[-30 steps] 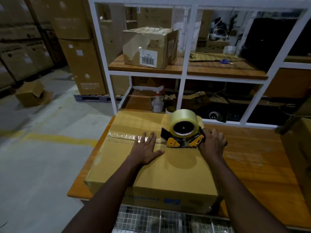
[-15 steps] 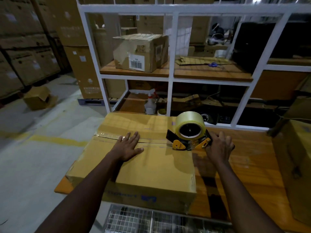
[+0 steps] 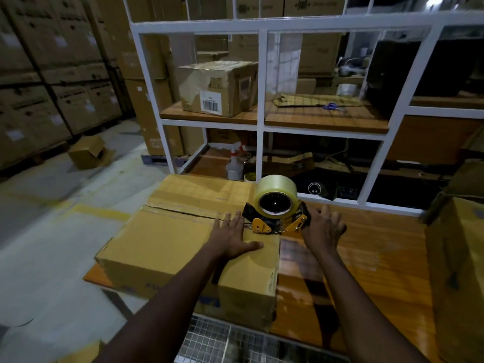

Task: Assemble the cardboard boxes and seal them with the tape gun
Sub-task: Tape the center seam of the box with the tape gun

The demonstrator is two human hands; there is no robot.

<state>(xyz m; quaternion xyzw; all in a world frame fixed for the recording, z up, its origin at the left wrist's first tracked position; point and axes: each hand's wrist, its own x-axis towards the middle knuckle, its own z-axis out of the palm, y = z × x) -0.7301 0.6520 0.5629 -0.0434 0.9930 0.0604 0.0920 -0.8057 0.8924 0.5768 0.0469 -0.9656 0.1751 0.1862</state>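
Observation:
A large cardboard box point(image 3: 170, 247) lies on the wooden table point(image 3: 366, 258), its top flaps closed along a seam that runs left to right. The tape gun point(image 3: 275, 203), black and yellow with a big roll of clear tape, sits at the right end of that seam, at the box's right edge. My left hand point(image 3: 233, 237) lies flat on the box top just left of the gun, fingers spread. My right hand point(image 3: 323, 229) holds the gun from its right side; the handle is hidden under the hand.
A white-framed shelf unit point(image 3: 262, 127) stands behind the table, holding a taped box point(image 3: 217, 87), blue scissors point(image 3: 331, 106) and a spray bottle point(image 3: 234, 166). Another cardboard box point(image 3: 455, 271) stands at the table's right. Wire mesh point(image 3: 222, 341) lies below the front edge.
The tape gun has travelled right along the seam to the box's right edge with my right hand. My left hand slid right on the box top to rest beside the gun.

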